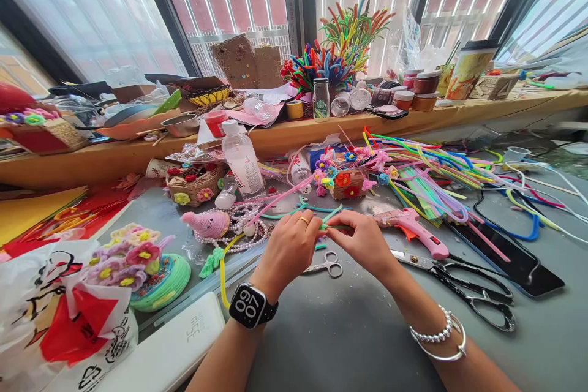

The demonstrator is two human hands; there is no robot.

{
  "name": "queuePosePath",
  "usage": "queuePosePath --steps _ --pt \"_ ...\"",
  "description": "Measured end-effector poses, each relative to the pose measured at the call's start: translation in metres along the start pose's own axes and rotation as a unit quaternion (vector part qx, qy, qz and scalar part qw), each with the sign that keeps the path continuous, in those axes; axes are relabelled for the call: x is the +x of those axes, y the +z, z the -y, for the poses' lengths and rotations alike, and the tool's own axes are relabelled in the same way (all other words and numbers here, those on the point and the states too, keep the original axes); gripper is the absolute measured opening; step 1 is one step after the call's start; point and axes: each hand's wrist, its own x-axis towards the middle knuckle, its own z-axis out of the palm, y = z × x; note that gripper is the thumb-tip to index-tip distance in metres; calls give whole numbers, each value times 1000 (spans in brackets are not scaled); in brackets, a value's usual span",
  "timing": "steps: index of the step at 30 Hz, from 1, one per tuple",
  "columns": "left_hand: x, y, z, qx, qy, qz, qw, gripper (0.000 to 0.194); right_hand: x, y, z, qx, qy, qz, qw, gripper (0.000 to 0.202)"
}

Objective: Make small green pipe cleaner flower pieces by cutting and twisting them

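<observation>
My left hand (290, 244), with a ring and a black smartwatch on the wrist, is closed on one side of a short green pipe cleaner (331, 214). From the right, my right hand (362, 242) pinches the same green piece, fingertips nearly touching those of my left hand. One end of the piece sticks up between the hands; the rest is hidden by fingers. Small silver scissors (331, 264) lie on the grey table (340, 331) just below the hands. A pink glue gun (416, 229) rests right of my right hand.
Large black-handled scissors (478, 288) and a phone (514, 260) lie at the right, below piled pipe cleaners (441, 165). Left are a pearl string (257, 234), a plastic bottle (242, 162), a crocheted flower piece (160, 282) and a white power bank (184, 343).
</observation>
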Motion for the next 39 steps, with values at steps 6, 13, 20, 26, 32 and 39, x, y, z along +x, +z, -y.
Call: queuePosePath --steps 6,13,20,26,32,39 --pt "0 3 0 17 -9 -11 1000 15 -1 -1 5 -28 -3 0 1000 10" --pt "-1 0 2 -10 9 -17 1000 20 0 -4 5 0 12 19 1000 12" --pt "-1 0 3 -9 15 -24 1000 14 2 -7 7 87 82 71 990 17" --pt "-1 3 4 20 21 -36 999 14 1 -6 9 58 78 63 993 23" --pt "-3 2 2 12 2 -18 1000 17 -2 -1 4 1 39 33 999 20" --pt "-3 2 3 -74 -56 52 994 26 -5 3 8 -48 12 15 999 13"
